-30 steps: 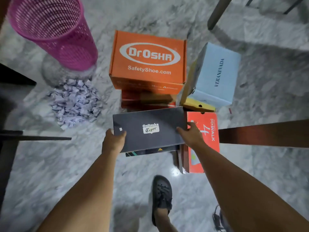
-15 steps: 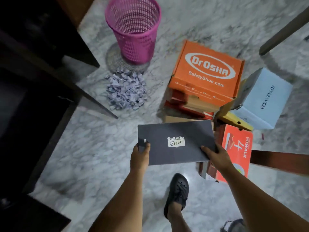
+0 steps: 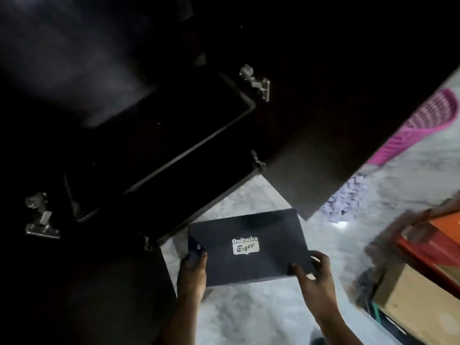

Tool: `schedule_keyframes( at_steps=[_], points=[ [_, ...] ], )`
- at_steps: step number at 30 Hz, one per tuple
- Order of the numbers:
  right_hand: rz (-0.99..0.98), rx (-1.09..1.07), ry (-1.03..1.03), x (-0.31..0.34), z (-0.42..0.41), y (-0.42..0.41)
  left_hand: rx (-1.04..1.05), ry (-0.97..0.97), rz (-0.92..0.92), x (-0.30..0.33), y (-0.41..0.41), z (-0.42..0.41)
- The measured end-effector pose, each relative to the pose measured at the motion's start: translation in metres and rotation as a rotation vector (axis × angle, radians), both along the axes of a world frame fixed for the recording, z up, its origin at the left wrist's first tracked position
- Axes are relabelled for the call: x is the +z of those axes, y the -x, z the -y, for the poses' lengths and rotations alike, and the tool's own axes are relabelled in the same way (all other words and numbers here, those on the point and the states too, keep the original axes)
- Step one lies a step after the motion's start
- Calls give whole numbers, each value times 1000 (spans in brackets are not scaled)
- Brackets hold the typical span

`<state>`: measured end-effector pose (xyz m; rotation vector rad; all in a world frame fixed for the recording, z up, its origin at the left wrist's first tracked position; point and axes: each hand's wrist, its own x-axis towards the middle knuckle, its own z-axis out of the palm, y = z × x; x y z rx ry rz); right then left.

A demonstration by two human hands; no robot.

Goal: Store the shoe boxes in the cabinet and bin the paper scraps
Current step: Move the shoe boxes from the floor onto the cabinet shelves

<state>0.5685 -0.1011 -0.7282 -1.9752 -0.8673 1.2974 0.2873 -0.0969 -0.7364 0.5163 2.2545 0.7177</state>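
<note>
Two hands, left hand (image 3: 192,273) and right hand (image 3: 314,277), pinch the black shoe box (image 3: 249,247) by its ends; keep it level; slide it into the dark cabinet (image 3: 159,135) at far left.

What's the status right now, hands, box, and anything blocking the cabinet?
Left hand and right hand grip the black shoe box. Box held before the open cabinet. Nothing visible in the way; interior dark.

The cabinet (image 3: 174,145) interior is too dark to read. The door hides most of the bin (image 3: 423,120) and scraps (image 3: 348,197). The boxes (image 3: 418,282) are blurred and cut off at right.
</note>
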Motion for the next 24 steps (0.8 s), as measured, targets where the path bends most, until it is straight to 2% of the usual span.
schedule_keyframes(
  at_steps=[1,4,6,7,10,16,21,24],
  points=[
    [-20,65,-23,-17,-17,17,40,-32,-58,-26,25,-2],
    [-33,296,-120,-73,-75,66,85,-42,16,-89,75,-15],
    [-48,444,-151,-121,-117,105,264,-161,62,-137,106,-29],
    [-79,468,-152,-134,-139,121,316,-194,91,-139,112,-41],
    [-77,573,-254,-196,-195,178,397,-289,-47,-175,141,-62],
    [41,519,-403,-253,-244,267,354,-456,-159,-252,183,-90],
    [-1,416,-436,-264,-270,310,275,-515,-320,-266,212,-114],
    [-11,401,-437,-270,-287,329,346,-491,-358,-271,228,-132]
  ],
)
